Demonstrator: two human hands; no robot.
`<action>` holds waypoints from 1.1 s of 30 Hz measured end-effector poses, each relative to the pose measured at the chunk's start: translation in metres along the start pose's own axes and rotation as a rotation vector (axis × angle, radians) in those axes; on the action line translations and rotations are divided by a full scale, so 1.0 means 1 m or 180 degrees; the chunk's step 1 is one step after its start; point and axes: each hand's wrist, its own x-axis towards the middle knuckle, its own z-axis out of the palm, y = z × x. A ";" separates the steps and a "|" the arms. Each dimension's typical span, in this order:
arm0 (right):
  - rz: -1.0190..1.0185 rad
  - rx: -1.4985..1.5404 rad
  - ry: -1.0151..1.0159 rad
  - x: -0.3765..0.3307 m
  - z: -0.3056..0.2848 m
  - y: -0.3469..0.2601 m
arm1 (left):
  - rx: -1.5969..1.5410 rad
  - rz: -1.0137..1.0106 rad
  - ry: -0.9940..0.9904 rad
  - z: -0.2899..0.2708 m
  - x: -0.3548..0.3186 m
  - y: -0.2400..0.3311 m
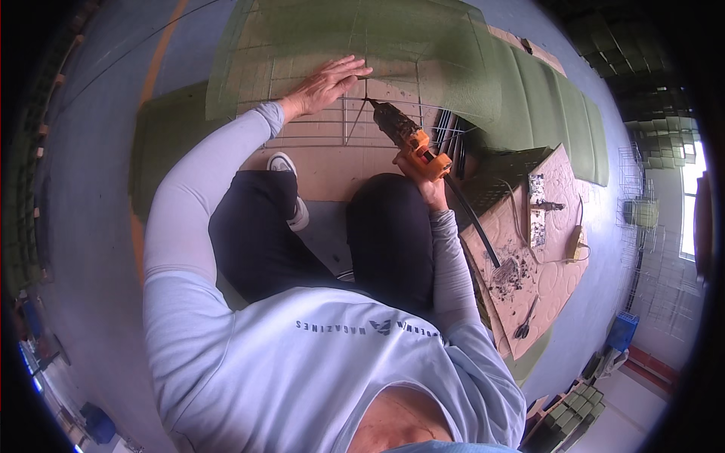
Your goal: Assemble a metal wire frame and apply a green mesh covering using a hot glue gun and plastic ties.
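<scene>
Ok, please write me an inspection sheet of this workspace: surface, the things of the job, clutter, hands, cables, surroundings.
Surface: grey floor with cardboard sheets and green mesh panels laid on it.
Job's things: wire grid flat on the cardboard; orange glue gun, its nozzle pointed down at the grid.
Clutter: scissors, dark debris and a small metal part on the cardboard sheet at the right.
Hands: left hand pressed flat on the grid; right hand grips the glue gun.
Cables: black cord runs from the gun; thin wire to a small yellow box.
Surroundings: wire racks at the right, blue crate, stacked green pieces.
</scene>
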 end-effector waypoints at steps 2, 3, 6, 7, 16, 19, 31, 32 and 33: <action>-0.0174 -0.0332 0.0009 0.000 0.000 -0.009 | -0.0016 0.0008 0.0005 0.000 0.000 -0.002; 0.0235 0.0124 0.0057 -0.001 0.002 -0.014 | -0.0032 0.0020 0.0009 0.000 -0.001 -0.003; 0.0172 0.0086 0.0196 -0.005 0.003 -0.012 | -0.0015 0.0043 -0.0001 0.000 0.000 -0.002; -0.0314 -0.0394 0.0269 -0.004 0.003 -0.011 | -0.0013 0.0044 -0.0002 0.000 0.001 -0.002; 0.0596 0.0263 0.0384 0.001 -0.001 -0.024 | -0.0030 0.0019 0.0005 0.001 -0.001 -0.003; 0.0762 0.0465 0.0453 -0.003 0.000 -0.021 | 0.0042 0.0057 0.0077 0.002 0.000 -0.004; -0.0219 -0.0558 0.0093 -0.006 0.001 -0.011 | 0.0115 0.0104 0.0034 0.001 0.003 0.000; -0.0219 -0.0558 0.0086 -0.004 0.001 -0.012 | 0.0107 0.0089 0.0046 0.001 0.002 -0.001; -0.0267 -0.0589 -0.0081 -0.002 0.000 -0.012 | 0.0101 0.0077 0.0056 0.001 0.001 -0.002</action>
